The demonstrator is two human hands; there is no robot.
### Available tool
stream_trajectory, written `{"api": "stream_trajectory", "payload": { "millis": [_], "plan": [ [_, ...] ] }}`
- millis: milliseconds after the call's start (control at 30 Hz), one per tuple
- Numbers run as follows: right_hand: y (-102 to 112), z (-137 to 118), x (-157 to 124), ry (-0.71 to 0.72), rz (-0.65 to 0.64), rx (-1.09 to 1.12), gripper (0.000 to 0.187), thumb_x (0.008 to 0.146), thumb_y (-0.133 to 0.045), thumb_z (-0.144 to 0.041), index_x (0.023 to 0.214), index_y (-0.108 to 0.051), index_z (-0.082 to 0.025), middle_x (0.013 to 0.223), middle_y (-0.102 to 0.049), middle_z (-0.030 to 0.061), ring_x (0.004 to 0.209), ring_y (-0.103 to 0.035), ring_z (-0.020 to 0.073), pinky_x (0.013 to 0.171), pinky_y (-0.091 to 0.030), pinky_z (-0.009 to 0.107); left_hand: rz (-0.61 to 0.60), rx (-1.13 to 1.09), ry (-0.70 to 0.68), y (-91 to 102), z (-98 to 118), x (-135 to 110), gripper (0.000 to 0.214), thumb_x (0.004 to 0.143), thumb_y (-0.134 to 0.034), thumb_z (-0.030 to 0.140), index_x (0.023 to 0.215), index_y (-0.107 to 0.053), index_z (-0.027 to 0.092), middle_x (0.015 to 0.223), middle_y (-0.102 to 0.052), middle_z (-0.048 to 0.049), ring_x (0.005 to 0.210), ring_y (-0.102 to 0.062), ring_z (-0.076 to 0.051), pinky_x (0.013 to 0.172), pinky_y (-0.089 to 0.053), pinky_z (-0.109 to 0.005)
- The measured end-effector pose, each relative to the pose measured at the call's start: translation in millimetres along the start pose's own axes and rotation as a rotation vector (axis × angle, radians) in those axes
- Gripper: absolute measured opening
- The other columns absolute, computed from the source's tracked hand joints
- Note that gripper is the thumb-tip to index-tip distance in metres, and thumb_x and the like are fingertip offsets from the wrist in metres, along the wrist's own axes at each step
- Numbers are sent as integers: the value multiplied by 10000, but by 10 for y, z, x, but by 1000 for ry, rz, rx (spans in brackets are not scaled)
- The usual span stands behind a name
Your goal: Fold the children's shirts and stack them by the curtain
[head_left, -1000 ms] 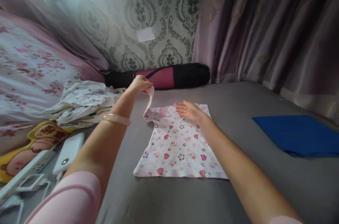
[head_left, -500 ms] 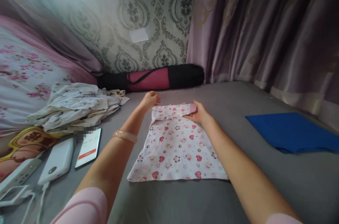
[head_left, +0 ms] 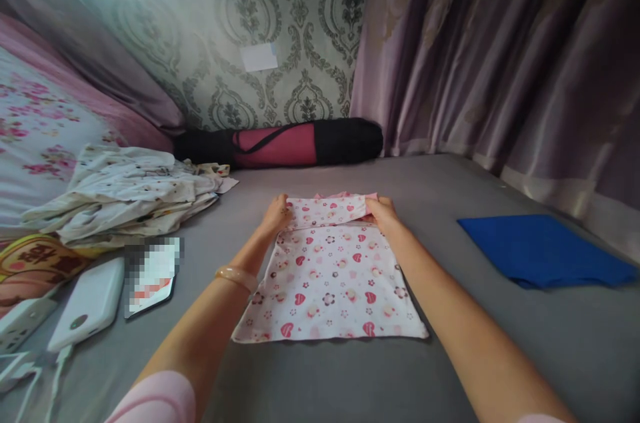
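A white garment (head_left: 335, 283) printed with red hearts and flowers lies flat in front of me, its far part folded over into a band with some pink trim behind it. My left hand (head_left: 278, 213) is closed on the left end of that folded band. At the right end, my right hand (head_left: 382, 211) grips the band too, fingers wrapped around the cloth and partly hidden by it. The near edge of the garment rests on the grey sheet (head_left: 300, 383).
To the right lies a folded blue cloth (head_left: 545, 249). On the left are a phone (head_left: 153, 276), a white power bank (head_left: 89, 303), a power strip (head_left: 25, 323) and a crumpled white cloth pile (head_left: 140, 189). A black and pink rolled bag (head_left: 280, 145) lies along the wall.
My left hand has come down from above the garment's far left corner and closed on the folded band. My right hand still holds the other end. The view has shifted slightly.
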State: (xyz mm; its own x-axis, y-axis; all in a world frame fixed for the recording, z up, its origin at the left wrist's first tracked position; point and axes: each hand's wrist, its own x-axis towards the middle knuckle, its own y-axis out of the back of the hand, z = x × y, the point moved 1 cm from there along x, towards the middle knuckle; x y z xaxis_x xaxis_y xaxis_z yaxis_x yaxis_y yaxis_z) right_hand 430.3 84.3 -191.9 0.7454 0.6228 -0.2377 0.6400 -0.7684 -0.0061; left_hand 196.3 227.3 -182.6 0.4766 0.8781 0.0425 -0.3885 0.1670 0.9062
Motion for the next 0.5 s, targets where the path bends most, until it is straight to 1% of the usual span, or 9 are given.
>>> {"api": "stream_trajectory", "payload": {
  "millis": [100,200,233,300,400,500],
  "plan": [
    [47,22,14,77,72,-188,139,680,-601,-155,795,-677,-153,624,-669,24,614,-649,169,573,-512,235,-3,58,-47,4,18,-79,456,842,-408,111,1297,-448,116,1309,-498,-201,1195,-514,-288,944,-433,-392],
    [113,15,17,151,146,-346,133,702,-609,-175,814,-680,-157,771,-707,76,828,-673,227,691,-502,264,-4,164,-120,-25,59,-155,427,917,-361,221,1333,-416,144,1389,-441,-192,1214,-500,-290,953,-427,-406],
    [135,7,9,184,168,-421,146,724,-604,-180,847,-678,-154,842,-712,101,906,-662,247,738,-492,279,-4,210,-146,-47,73,-172,440,940,-328,264,1358,-393,144,1425,-412,-190,1246,-476,-293,970,-415,-414],
    [168,-13,-29,270,188,-641,198,795,-564,-192,960,-662,-142,967,-699,143,1006,-632,268,806,-468,305,-24,290,-183,-104,88,-190,500,970,-253,347,1413,-336,130,1492,-346,-182,1343,-376,-305,1038,-356,-447],
    [189,-26,-131,398,157,-1005,266,897,-467,-210,1122,-592,-144,1057,-669,157,1012,-623,258,813,-452,313,-110,325,-183,-202,72,-190,604,973,-189,447,1474,-266,118,1554,-246,-144,1431,-207,-311,1124,-225,-487],
    [204,-2,-231,465,146,-1172,265,938,-423,-225,1156,-554,-149,1107,-636,152,1002,-614,249,796,-447,310,-135,309,-169,-260,27,-187,672,959,-135,518,1502,-224,131,1569,-203,-117,1442,-178,-299,1143,-182,-496]
  ]
}}
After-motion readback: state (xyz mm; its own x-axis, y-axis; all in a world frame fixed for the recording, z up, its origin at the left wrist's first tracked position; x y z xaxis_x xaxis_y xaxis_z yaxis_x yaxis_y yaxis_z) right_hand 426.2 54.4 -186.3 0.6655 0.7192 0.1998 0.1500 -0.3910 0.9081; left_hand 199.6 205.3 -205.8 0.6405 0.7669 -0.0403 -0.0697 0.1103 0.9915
